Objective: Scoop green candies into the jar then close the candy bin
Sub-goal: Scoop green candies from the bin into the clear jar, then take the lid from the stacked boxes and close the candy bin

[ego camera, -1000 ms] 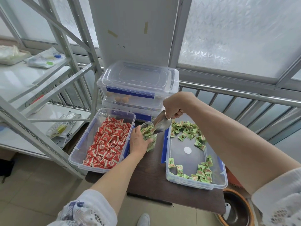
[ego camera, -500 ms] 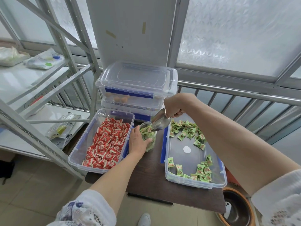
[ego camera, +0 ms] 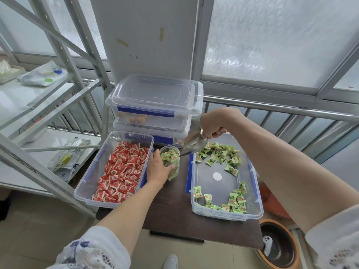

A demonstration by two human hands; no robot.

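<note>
Nearest, open candy bin (ego camera: 250, 216) on dark table (ego camera: 174, 214), green candies (ego camera: 236, 200) thin along its ends. Beyond, left hand (ego camera: 158, 168) wrapped around clear jar (ego camera: 171, 159), nearly full. Farther, right hand (ego camera: 212, 124) clenched on metal scoop (ego camera: 191, 145), tipped at jar's rim.

An open clear bin (ego camera: 85, 193) filled with red candies (ego camera: 121, 172) sits at the left of a dark table (ego camera: 174, 216), and two lidded clear bins (ego camera: 155, 105) are stacked at the table's back, against a white board (ego camera: 143, 35). A grey metal shelf (ego camera: 38, 98) at the left carries plastic bags (ego camera: 41, 74). At the lower right a brown pot (ego camera: 277, 245) stands on the floor, below a railing (ego camera: 291, 111) and frosted windows (ego camera: 272, 35).
</note>
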